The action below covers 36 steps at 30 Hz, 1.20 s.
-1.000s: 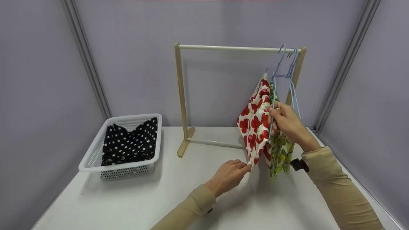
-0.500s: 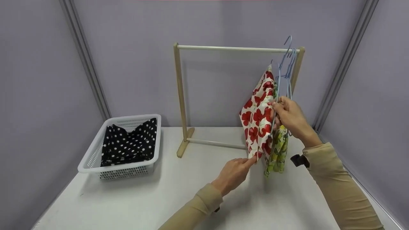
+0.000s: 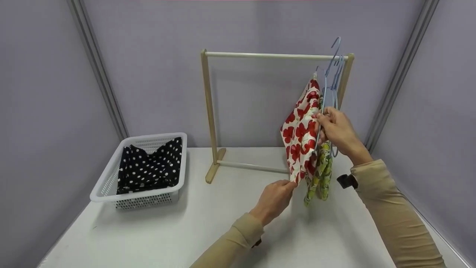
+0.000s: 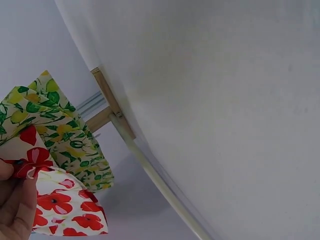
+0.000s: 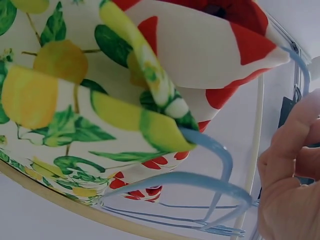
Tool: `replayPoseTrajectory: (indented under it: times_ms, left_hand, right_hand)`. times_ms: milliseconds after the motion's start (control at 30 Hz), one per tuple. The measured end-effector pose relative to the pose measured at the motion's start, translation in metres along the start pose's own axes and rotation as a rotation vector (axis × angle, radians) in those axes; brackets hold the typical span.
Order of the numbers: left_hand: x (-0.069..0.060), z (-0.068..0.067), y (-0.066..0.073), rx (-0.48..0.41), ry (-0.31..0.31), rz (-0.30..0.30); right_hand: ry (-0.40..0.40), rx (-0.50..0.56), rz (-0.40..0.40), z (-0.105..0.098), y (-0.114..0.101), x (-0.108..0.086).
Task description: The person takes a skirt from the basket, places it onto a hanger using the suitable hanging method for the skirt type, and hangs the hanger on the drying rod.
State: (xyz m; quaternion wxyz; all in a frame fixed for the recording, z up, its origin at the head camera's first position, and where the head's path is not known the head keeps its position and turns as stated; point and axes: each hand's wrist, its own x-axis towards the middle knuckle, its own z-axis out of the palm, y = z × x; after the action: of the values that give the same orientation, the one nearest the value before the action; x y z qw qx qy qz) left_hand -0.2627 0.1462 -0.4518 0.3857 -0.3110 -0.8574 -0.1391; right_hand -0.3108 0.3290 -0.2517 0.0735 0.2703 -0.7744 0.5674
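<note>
The worktop [image 3: 148, 234] carries a rack [image 3: 277, 56] and, to its left, a basket [image 3: 147, 203] holding black cloth [image 3: 148, 171]. Red-flowered cloth [image 3: 299, 137] hangs near the rack's right end, partly covering lemon cloth [image 3: 321, 175]. The right hand [image 3: 340, 130] pinches a blue hanger [image 3: 325, 82] beside the red flowers; the left hand [image 3: 274, 197] pinches that cloth's lower corner.

grey-lilac walls [image 3: 148, 74]; grey crnr strips [image 3: 99, 67] L/R; wht tabletop [image 3: 148, 238]; soft lt

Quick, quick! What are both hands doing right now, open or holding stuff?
Left hand: closed, pinching the red-flowered garment near its lower end.
Right hand: closed, holding a light blue hanger.
</note>
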Motion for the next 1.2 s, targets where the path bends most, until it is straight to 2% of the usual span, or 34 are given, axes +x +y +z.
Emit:
replayPoseTrajectory:
  times_ms: [400,700,967,1067,1200]
  left_hand:
    - [0.005,0.0,0.0,-0.036,-0.012,-0.023]
    - [0.001,0.002,-0.001,-0.095,-0.04,-0.054]
    - [0.0,0.002,0.0,-0.173,-0.066,-0.104]
    - [0.001,0.002,0.001,-0.195,-0.072,-0.114]
    - [0.002,0.002,0.002,-0.197,-0.058,-0.119]
  right_hand:
    - [0.007,-0.062,0.107,-0.006,0.002,0.011]
    - [0.087,-0.304,0.107,0.001,0.005,0.013]
    - [0.157,-0.551,0.062,0.003,0.006,0.011]
    - [0.153,-0.591,0.063,0.001,0.004,0.011]
    - [0.122,-0.611,0.105,-0.003,0.001,0.016]
